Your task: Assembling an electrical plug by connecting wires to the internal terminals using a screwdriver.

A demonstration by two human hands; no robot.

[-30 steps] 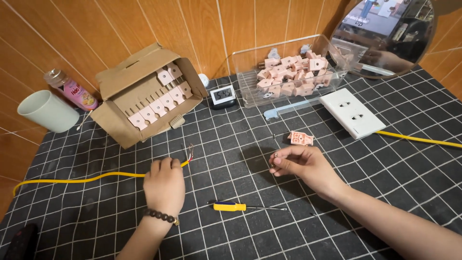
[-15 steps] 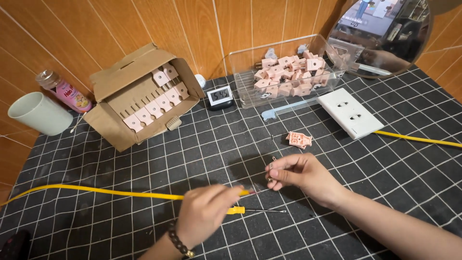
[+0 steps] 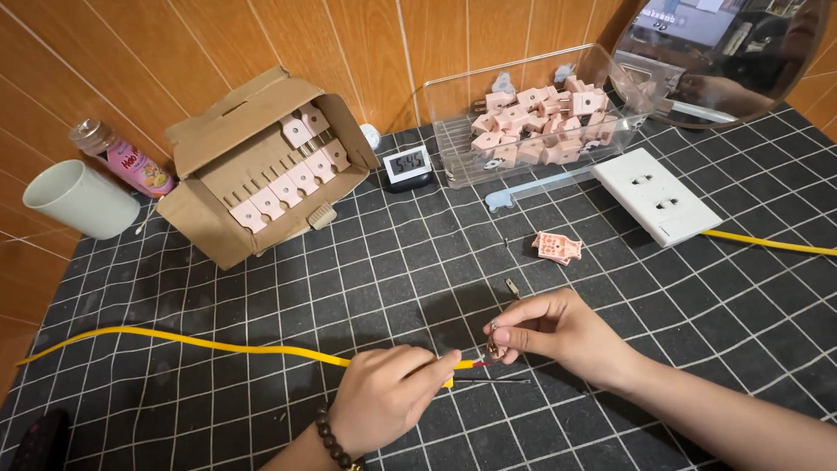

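Near the middle of the worktop (image 3: 261, 288), just below the pink plug part (image 3: 556, 246), the left hand (image 3: 384, 401) pinches the yellow cable (image 3: 218, 347) near its stripped end, while the right hand (image 3: 558, 331) fingers close on a small metal terminal (image 3: 493, 347). Steady alignment matters; bare grid lies around, cardboard box (image 3: 261, 166) well apart.

I see a black mat with a white grid pattern (image 3: 261, 296) filling the frame, and a yellow flat cable (image 3: 174, 342) across lower left. Upper left holds a brown cardboard box (image 3: 209, 144) of pale pink parts and a pale green mug (image 3: 77, 199); upper right, a white rectangular socket plate (image 3: 656, 194).
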